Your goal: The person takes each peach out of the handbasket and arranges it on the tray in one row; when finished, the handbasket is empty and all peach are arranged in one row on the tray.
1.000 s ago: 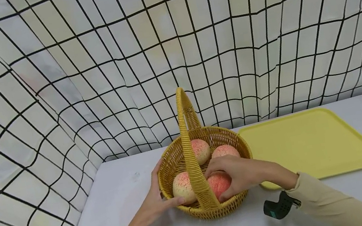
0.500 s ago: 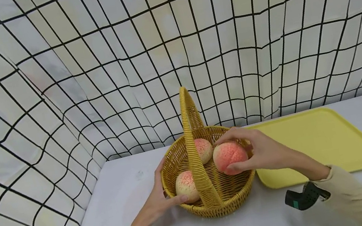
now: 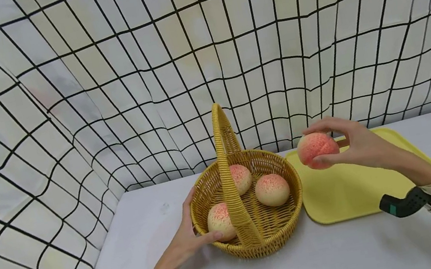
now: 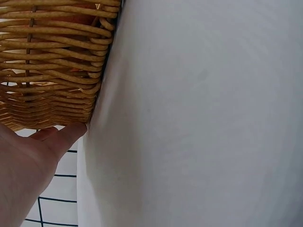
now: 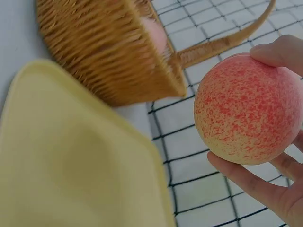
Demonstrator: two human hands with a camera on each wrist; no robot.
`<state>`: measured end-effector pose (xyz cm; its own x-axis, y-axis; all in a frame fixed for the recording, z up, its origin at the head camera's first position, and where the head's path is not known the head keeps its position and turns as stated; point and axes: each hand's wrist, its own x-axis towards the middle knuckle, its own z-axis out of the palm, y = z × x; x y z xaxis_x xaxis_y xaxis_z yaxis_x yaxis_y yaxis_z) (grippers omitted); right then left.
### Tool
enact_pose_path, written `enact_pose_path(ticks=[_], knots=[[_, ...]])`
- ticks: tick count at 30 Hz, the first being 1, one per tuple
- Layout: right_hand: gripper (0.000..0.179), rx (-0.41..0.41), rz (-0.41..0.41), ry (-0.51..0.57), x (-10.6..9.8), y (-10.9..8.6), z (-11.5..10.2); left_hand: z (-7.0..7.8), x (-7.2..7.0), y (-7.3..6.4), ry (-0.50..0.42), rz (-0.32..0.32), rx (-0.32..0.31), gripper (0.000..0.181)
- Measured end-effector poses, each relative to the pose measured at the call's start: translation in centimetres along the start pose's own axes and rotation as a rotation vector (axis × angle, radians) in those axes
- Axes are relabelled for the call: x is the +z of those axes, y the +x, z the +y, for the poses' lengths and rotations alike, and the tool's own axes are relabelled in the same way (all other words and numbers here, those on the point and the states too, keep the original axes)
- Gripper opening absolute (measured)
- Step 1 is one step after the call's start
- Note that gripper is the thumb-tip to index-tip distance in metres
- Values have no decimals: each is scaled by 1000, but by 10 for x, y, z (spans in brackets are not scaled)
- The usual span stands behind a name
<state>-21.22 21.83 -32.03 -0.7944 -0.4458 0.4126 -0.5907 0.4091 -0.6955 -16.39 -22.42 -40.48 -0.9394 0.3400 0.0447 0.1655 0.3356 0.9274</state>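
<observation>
In the head view my right hand (image 3: 362, 143) holds a pink-and-cream peach (image 3: 317, 151) between thumb and fingers, raised over the left part of a yellow tray (image 3: 343, 198). The right wrist view shows this peach (image 5: 248, 111) up close, gripped from both sides. A wicker basket (image 3: 275, 241) with a tall arched handle stands left of the tray. My left hand (image 3: 185, 244) grips its left side, thumb at the rim and fingers around the outside wall. Inside lie three peaches: one on the right (image 3: 272, 190), one at the back (image 3: 241, 179) and one at the front left (image 3: 220, 221), partly behind the handle.
A white-covered table (image 3: 130, 241) bears the basket and tray. Black netting (image 3: 248, 75) over pale sheeting rises behind and at both sides. The basket handle (image 3: 229, 175) arches high over the basket's middle.
My right hand has lifted a peach out of the basket's front right and carried it right, over the tray. My left hand has stayed on the basket.
</observation>
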Motion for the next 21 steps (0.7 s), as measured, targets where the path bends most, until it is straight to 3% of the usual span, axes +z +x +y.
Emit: enact_pose_path(ticks=[8, 13, 21], knots=[[49, 58, -48, 76, 14, -7, 42, -1, 0, 0, -9, 3, -8, 129], [49, 81, -61, 39, 31, -5, 57, -1, -1, -1, -14, -2, -3, 128], [49, 30, -75, -56, 51, -1, 66, 0, -1, -1, -3, 4, -18, 127]])
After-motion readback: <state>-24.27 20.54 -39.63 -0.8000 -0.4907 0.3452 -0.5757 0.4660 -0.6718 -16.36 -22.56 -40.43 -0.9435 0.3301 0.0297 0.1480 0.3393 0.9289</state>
